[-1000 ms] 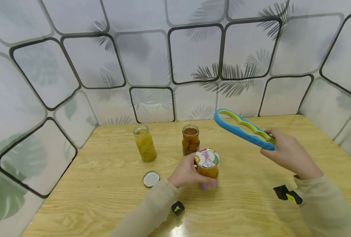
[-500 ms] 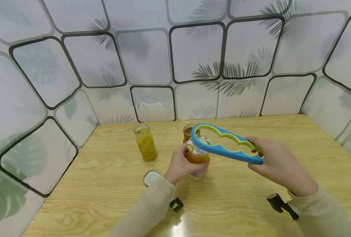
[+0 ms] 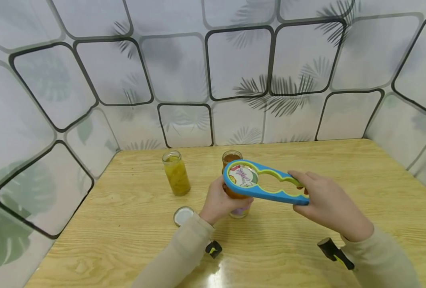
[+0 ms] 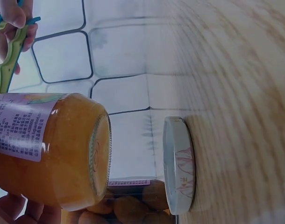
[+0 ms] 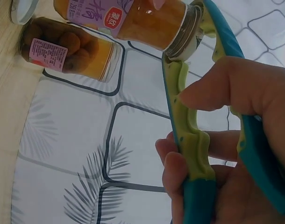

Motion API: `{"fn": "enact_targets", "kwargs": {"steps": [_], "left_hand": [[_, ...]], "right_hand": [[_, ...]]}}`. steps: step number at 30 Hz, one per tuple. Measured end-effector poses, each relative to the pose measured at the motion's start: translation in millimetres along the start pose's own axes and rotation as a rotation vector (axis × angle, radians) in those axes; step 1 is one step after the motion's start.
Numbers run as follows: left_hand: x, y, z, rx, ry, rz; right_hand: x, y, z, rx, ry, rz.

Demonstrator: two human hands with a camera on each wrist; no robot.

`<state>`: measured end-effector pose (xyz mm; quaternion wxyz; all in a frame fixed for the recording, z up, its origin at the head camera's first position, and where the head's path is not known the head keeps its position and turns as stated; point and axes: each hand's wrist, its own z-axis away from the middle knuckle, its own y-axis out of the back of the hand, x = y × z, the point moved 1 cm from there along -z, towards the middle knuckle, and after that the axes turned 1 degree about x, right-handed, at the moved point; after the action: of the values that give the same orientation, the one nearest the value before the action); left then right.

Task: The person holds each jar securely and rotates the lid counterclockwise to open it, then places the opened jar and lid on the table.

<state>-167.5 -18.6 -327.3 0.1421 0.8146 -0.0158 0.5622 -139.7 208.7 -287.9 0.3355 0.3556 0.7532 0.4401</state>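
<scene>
My left hand [image 3: 216,202] grips a glass jar of orange fruit [image 4: 72,154] around its body, thumb in front. In the left wrist view the jar's base shows, raised off the table. My right hand [image 3: 326,204] holds the handles of a blue and green jar opener [image 3: 270,195]. The opener's rounded end lies around the jar's printed lid [image 3: 242,176]. Seen from the right wrist, the green inner grips [image 5: 177,74] sit at the lid's edge; I cannot tell how tightly they press.
Just behind the held jar stands a lidless jar of dark round fruit [image 5: 72,46]. A lidless jar of yellow fruit [image 3: 177,178] is to the left. A loose white lid [image 3: 183,216] lies on the wooden table [image 3: 126,240]. Patterned walls [image 3: 234,64] close off the back and sides.
The right hand has brought the jar opener left and down, from apart in the air to around the lid. The left hand has shifted the jar slightly left.
</scene>
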Motion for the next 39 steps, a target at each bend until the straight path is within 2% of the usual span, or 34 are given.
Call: {"fn": "enact_targets", "kwargs": {"steps": [20, 29, 37, 39], "left_hand": [[-1.7, 0.2, -0.5, -0.011, -0.021, 0.020], [-1.2, 0.6, 0.2, -0.030, 0.012, 0.012], [2.3, 1.3, 1.3, -0.042, 0.035, -0.025], [3.2, 1.6, 1.4, -0.053, 0.023, -0.042]], "right_hand": [[-0.6, -0.1, -0.4, 0.017, -0.007, 0.033], [-2.3, 1.6, 0.4, 0.045, -0.004, 0.062], [-0.6, 1.1, 1.4, 0.038, 0.004, 0.076], [0.6, 1.2, 1.2, 0.040, 0.018, 0.069]]}}
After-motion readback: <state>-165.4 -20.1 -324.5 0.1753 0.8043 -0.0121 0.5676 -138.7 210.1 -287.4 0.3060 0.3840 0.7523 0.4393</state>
